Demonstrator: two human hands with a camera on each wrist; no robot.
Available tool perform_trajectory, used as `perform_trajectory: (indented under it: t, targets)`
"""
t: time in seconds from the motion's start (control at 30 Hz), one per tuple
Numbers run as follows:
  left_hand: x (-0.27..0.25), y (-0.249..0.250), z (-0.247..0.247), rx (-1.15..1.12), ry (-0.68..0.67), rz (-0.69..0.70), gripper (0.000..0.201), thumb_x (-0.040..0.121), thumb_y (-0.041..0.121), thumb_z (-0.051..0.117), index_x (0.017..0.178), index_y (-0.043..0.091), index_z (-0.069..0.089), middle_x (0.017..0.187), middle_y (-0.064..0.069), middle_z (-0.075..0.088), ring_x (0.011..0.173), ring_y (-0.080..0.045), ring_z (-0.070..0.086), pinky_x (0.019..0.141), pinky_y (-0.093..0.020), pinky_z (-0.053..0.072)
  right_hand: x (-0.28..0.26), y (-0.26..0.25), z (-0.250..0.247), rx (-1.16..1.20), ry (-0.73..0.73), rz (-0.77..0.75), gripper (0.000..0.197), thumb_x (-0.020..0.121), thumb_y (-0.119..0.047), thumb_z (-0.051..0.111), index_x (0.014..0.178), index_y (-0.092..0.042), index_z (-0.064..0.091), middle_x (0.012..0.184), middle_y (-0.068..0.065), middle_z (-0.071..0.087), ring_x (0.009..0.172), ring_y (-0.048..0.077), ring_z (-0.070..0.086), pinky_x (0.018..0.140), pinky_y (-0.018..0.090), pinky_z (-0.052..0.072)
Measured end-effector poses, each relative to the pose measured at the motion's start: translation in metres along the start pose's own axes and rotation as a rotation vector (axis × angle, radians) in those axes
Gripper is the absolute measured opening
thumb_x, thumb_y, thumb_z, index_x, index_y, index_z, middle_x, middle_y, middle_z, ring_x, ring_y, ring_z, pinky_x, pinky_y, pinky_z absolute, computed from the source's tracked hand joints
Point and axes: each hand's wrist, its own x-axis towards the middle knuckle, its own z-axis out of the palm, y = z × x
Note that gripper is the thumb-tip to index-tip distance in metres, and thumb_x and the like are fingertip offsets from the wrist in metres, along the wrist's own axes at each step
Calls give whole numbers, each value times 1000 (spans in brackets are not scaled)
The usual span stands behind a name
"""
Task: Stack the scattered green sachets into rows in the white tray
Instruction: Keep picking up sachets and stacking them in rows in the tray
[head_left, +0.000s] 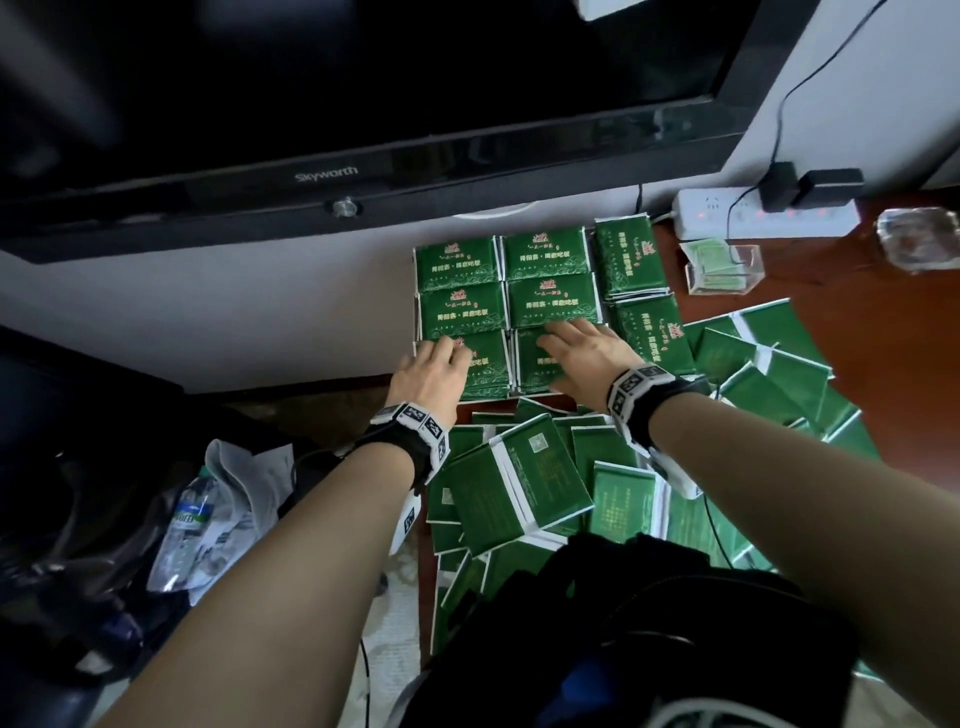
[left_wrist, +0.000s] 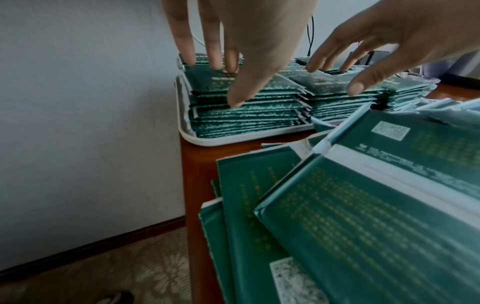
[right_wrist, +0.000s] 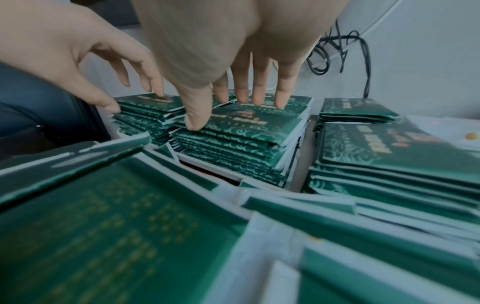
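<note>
The white tray (left_wrist: 207, 142) sits at the table's far left corner, filled with six stacks of green sachets (head_left: 550, 260) in two columns. My left hand (head_left: 441, 358) lies with straight fingers on the near-left stack (left_wrist: 246, 115), thumb against its front edge. My right hand (head_left: 576, 348) presses flat on the near-right stack (right_wrist: 233, 148), thumb on its near edge. Neither hand holds a sachet. Loose sachets (head_left: 519, 483) lie scattered in front of the tray and on the right (head_left: 769, 364). Two more stacks (head_left: 631, 260) stand just right of the tray.
A black television (head_left: 322, 176) hangs over the tray's far side. A power strip (head_left: 763, 213), a clear plastic holder (head_left: 724, 267) and a glass ashtray (head_left: 919, 239) sit at the back right. A bottle (head_left: 192, 514) lies on the floor, left of the table edge (left_wrist: 197, 185).
</note>
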Motion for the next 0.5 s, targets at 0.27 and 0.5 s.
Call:
perform_trajectory:
  t: [0.27, 0.5]
  targets:
    - [1, 59, -27, -6, 14, 161, 54, 83, 10, 66, 134, 17, 48, 129, -2, 50, 116, -22, 51, 101, -38, 44, -59, 26, -7, 71, 85, 147, 46, 91, -11, 52, 136, -17, 50, 136, 3, 51, 126, 25, 42, 101, 40, 39]
    - [-10, 164, -38, -40, -21, 327, 30, 90, 12, 55, 120, 20, 55, 120, 1, 55, 98, -24, 60, 79, -38, 54, -171, 74, 28, 161, 62, 392, 35, 86, -10, 53, 121, -14, 59, 121, 5, 56, 115, 27, 47, 89, 38, 46]
